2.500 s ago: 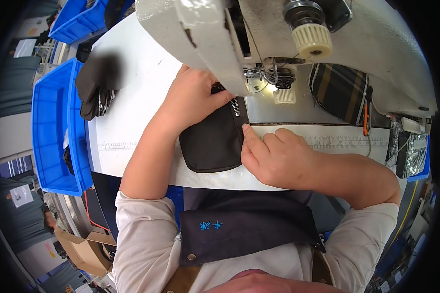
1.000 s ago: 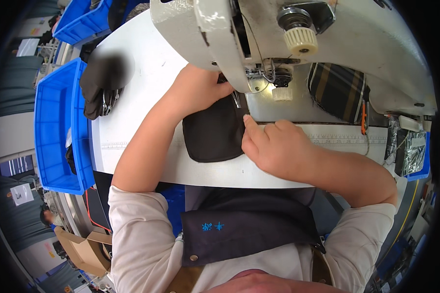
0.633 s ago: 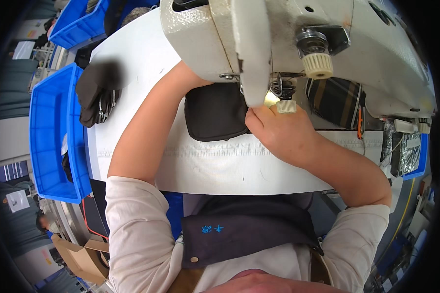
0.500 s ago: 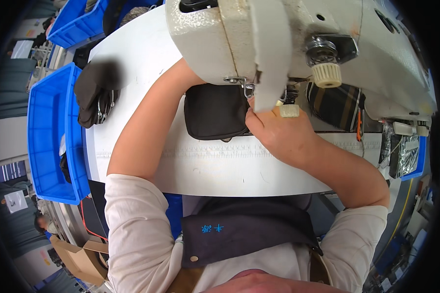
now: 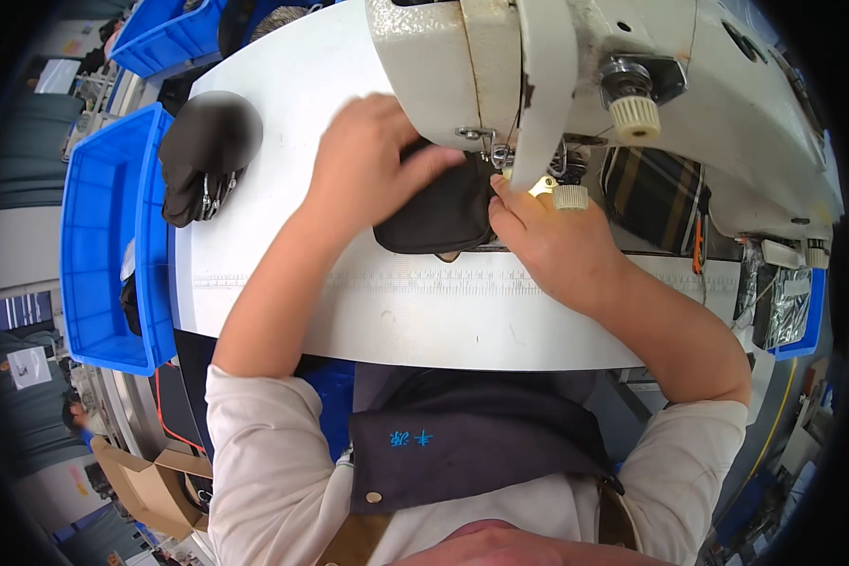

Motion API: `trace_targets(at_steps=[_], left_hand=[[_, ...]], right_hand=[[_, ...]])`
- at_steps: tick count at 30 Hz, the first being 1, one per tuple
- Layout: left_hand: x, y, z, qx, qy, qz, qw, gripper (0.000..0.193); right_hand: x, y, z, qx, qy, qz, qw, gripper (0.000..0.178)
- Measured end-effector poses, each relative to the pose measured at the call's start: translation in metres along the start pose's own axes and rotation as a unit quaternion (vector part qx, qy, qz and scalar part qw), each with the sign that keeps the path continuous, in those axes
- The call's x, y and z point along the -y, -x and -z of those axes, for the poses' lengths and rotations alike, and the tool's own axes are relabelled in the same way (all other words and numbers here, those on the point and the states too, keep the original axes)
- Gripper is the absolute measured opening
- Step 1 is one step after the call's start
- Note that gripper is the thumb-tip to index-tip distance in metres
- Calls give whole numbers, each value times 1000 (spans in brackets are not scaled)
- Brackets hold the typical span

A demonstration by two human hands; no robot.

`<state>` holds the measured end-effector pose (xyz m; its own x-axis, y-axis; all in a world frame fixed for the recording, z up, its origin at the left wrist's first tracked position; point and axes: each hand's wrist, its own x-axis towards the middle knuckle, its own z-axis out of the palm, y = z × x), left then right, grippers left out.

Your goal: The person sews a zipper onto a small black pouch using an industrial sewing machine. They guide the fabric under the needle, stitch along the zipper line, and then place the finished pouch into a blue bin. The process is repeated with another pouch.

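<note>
A black fabric pouch (image 5: 434, 215) with rounded corners lies on the white table, its right edge by the needle area of a cream sewing machine (image 5: 443, 75). My left hand (image 5: 363, 160), slightly blurred, is over the pouch's far left part. Its thumb stretches across the fabric, apart from the fingers, whose tips are partly hidden. At the pouch's right edge, my right hand (image 5: 561, 241) has thumb and fingertips closed on the fabric, close to the presser foot (image 5: 503, 154). A small yellow piece with a round pivot (image 5: 542, 186) shows by its knuckles; whether the hand holds it is unclear.
Another dark pouch with zippers (image 5: 208, 156) lies at the table's left. Beside the table stands a blue bin (image 5: 113, 245). Plaid fabric (image 5: 653, 200) and an orange-handled tool (image 5: 698, 241) lie right, under the machine arm. A printed ruler (image 5: 349, 281) runs along the front.
My left hand has come out from behind the machine head, back over the pouch with its thumb across it. My right hand stays at the right edge. The whole view has shifted slightly.
</note>
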<state>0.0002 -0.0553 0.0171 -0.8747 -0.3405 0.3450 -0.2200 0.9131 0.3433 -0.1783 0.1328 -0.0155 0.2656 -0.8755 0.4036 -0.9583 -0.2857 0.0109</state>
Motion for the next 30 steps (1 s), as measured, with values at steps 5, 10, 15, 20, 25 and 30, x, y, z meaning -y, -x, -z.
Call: trace_targets(at_steps=[5, 10, 15, 20, 25, 30], left_hand=[[-36, 20, -4, 17, 28, -63, 997, 50], [-36, 24, -7, 81, 44, -18, 996, 53], [-36, 26, -8, 78, 65, -3, 995, 45], [-40, 28, -12, 64, 33, -21, 997, 41], [-40, 29, -13, 62, 43, -19, 997, 43], [-37, 27, -15, 43, 25, -29, 998, 42]], right_hand=[[-3, 2, 0, -14, -64, -20, 998, 22], [-4, 7, 5, 20, -83, -20, 996, 24], [0, 9, 5, 10, -79, 0, 997, 26], [0, 10, 11, 28, -96, 7, 995, 30], [0, 11, 11, 40, -95, 4, 995, 32], [0, 9, 11, 37, -86, 1, 996, 34]])
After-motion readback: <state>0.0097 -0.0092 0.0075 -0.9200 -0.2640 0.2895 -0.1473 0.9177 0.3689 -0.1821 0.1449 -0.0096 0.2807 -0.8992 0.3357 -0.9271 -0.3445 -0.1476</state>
